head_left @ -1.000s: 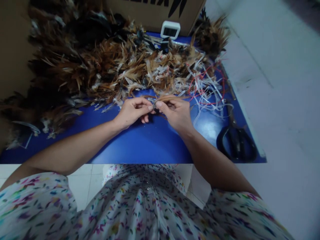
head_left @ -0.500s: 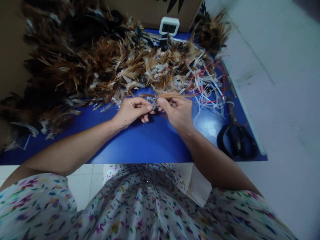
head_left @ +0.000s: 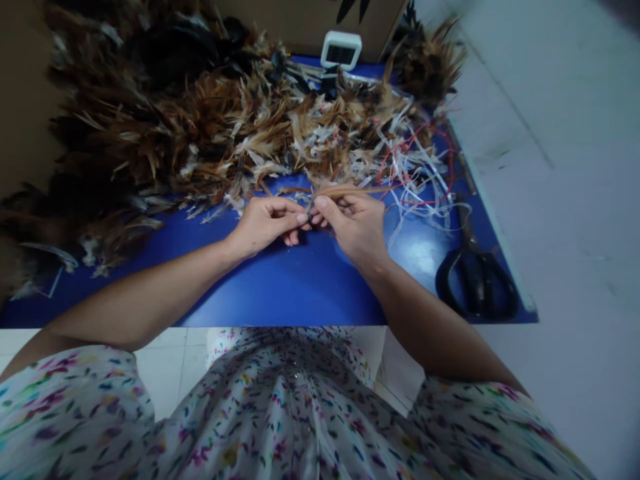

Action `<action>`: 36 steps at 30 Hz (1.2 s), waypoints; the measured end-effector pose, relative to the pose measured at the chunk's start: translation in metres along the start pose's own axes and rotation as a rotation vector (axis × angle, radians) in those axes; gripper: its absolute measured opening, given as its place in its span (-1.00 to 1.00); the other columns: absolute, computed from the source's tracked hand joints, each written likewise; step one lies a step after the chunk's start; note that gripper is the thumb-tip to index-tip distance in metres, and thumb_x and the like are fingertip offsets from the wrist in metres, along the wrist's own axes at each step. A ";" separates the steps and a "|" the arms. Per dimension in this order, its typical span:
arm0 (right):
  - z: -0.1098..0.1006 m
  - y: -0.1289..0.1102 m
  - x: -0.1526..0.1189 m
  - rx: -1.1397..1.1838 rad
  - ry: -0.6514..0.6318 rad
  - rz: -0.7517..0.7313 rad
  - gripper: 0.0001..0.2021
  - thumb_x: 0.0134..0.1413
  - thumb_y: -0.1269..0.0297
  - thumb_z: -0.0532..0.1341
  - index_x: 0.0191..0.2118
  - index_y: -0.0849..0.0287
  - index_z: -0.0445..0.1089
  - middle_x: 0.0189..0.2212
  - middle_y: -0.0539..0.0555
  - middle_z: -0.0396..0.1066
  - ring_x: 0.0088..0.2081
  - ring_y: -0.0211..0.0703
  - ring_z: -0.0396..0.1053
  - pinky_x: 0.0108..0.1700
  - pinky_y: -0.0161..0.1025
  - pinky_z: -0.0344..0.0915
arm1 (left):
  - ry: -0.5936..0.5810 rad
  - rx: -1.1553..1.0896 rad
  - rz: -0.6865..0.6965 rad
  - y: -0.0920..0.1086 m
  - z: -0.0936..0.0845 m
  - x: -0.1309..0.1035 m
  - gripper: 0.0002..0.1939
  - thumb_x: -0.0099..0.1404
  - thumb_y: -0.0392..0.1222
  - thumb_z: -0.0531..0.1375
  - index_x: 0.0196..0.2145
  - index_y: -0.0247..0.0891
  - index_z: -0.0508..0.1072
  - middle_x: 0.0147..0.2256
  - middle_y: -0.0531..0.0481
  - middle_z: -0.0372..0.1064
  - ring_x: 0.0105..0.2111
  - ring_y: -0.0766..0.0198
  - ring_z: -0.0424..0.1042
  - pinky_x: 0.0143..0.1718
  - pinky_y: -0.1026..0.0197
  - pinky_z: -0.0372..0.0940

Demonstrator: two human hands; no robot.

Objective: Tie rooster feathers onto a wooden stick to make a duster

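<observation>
My left hand point(head_left: 270, 221) and my right hand point(head_left: 353, 223) almost meet above the blue table point(head_left: 285, 287), each with thumb and forefinger pinched. Slender brown feathers point(head_left: 360, 191) run through my right hand and stick out to its right. Greyish fluff shows between the two sets of fingertips, at the quill ends, where my left fingertips pinch. Just behind my hands lies a wide heap of brown, black and whitish feathers point(head_left: 215, 127).
White strips and red string point(head_left: 420, 177) lie tangled right of my hands. Black-handled scissors point(head_left: 477, 283) rest near the right front corner. A white digital timer point(head_left: 341, 50) stands behind the heap, before a cardboard box point(head_left: 280, 23).
The view has shifted very slightly, with the timer and scissors a little further right. Both hands keep their pinch on the feathers; my left fingertips have moved marginally.
</observation>
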State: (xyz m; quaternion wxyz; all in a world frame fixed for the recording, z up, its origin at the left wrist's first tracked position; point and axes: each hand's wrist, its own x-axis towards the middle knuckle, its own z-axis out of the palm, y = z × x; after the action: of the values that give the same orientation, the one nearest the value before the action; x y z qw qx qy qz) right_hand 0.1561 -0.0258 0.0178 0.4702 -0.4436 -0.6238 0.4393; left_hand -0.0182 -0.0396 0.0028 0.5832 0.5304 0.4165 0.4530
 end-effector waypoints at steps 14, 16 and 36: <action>0.003 0.008 0.000 0.042 -0.065 -0.054 -0.58 -0.06 -0.15 0.41 -0.42 0.13 0.41 -0.47 -0.02 0.44 -0.45 -0.28 0.38 -0.38 -0.27 0.40 | -0.013 -0.009 0.045 0.000 0.000 -0.001 -0.61 0.06 0.07 0.46 -0.40 -0.34 0.56 -0.50 -0.04 0.54 -0.64 0.42 0.42 -0.59 0.35 0.37; 0.001 0.007 0.001 0.017 -0.063 -0.050 -0.60 -0.02 -0.14 0.39 -0.39 0.12 0.43 -0.44 -0.01 0.46 -0.44 -0.28 0.39 -0.36 -0.26 0.41 | 0.017 -0.036 0.056 -0.001 0.001 0.000 -0.60 0.05 0.07 0.47 -0.41 -0.35 0.54 -0.51 -0.03 0.53 -0.65 0.42 0.41 -0.61 0.35 0.36; -0.022 -0.007 0.039 -0.657 -0.590 -0.167 -0.97 0.04 0.44 0.29 -0.37 0.24 0.50 -0.45 0.00 0.41 -0.44 -0.32 0.29 -0.30 -0.29 0.14 | 0.381 -0.120 0.224 -0.009 -0.010 0.018 -0.51 -0.04 0.16 0.48 -0.44 -0.29 0.43 -0.55 0.09 0.49 -0.72 0.49 0.32 -0.69 0.40 0.19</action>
State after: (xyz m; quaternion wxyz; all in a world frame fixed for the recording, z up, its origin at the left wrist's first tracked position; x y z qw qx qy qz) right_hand 0.1701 0.0131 0.0357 0.1402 -0.3730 -0.8714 0.2863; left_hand -0.0229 -0.0194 -0.0072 0.4707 0.4425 0.4299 0.6308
